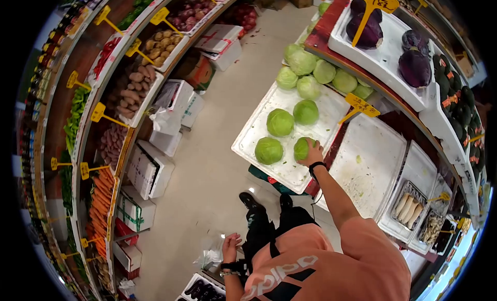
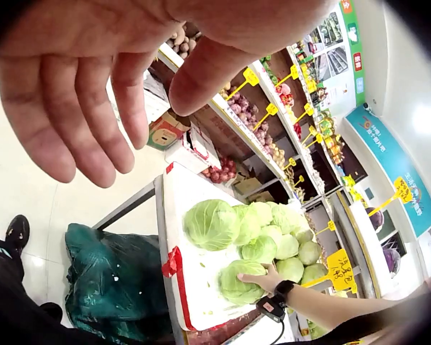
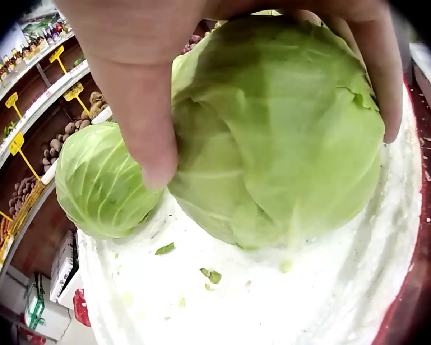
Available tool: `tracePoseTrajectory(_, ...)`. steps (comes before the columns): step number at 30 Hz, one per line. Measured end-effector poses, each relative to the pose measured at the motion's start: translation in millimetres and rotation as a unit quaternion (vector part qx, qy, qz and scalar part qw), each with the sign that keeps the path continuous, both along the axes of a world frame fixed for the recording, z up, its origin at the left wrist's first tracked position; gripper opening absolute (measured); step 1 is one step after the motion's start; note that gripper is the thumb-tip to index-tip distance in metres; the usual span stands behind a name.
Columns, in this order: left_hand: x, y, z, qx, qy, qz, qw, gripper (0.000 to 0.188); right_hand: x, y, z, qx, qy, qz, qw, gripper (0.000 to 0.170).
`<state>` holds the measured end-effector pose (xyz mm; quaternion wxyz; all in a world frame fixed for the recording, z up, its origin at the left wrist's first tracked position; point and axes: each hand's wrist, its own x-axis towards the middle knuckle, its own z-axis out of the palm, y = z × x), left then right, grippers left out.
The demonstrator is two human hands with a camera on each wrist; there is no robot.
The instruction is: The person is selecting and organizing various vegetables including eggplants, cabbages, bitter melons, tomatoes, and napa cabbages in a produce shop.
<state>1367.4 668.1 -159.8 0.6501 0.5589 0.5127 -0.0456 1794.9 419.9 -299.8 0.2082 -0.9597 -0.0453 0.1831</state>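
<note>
My right hand [image 1: 312, 155] grips a green cabbage [image 1: 300, 149] on the white foam tray [image 1: 297, 178]. In the right wrist view the thumb [image 3: 149, 129] lies along one side of the cabbage [image 3: 280, 144], the fingers bent over its top and far side. Right beside it sits another round cabbage [image 1: 268, 150], with more behind, where several are heaped at the tray's far end. Down by my waist hangs my left hand [image 1: 231, 247], holding nothing. Its fingers [image 2: 93, 108] are loosely bent in the left wrist view, well away from the tray.
To the right of the cabbages lies another white tray [image 1: 365, 156] with leaf scraps. Purple cabbages [image 1: 415, 68] stand on the raised shelf. Across the aisle, shelves carry carrots [image 1: 102, 197] and potatoes. A dark green bag [image 2: 111, 287] sits under the tray. Eggplants [image 1: 199, 290] are near my left side.
</note>
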Motion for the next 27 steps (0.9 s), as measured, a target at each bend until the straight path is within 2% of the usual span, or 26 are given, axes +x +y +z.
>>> tracePoseTrajectory(2,15,6,0,-0.014,-0.01,-0.021,1.0,0.03,2,1,4,-0.015,0.0,0.005,1.0,0.111)
tracePoseTrajectory(3,29,16,3,-0.016,-0.009,-0.051,0.999,0.03,2,7,11,-0.036,0.053,-0.008,0.998,0.115)
tracePoseTrajectory(6,51,29,6,-0.019,-0.014,-0.091,0.996,0.03,-2,30,16,-0.182,0.06,0.029,0.981,0.118)
tracePoseTrajectory(10,67,59,2,-0.012,-0.01,-0.132,0.991,0.031,2,26,2,-0.157,0.052,0.036,0.986,0.118)
tracePoseTrajectory(16,76,94,-7,-0.026,-0.006,-0.156,0.987,0.031,1,16,6,-0.118,0.003,0.061,0.991,0.104)
tracePoseTrajectory(19,81,113,-33,-0.043,-0.012,-0.158,0.986,0.029,5,21,11,-0.128,0.0,0.071,0.989,0.103)
tracePoseTrajectory(21,92,127,-52,-0.045,-0.004,-0.192,0.98,0.03,3,21,9,-0.111,-0.014,0.067,0.991,0.103)
tracePoseTrajectory(24,132,143,-91,-0.038,-0.017,-0.24,0.97,0.025,1,27,26,-0.094,-0.019,0.037,0.995,0.104)
tracePoseTrajectory(27,191,163,-137,0.031,-0.051,-0.271,0.961,0.022,-1,35,39,-0.046,-0.037,-0.028,0.998,0.102)
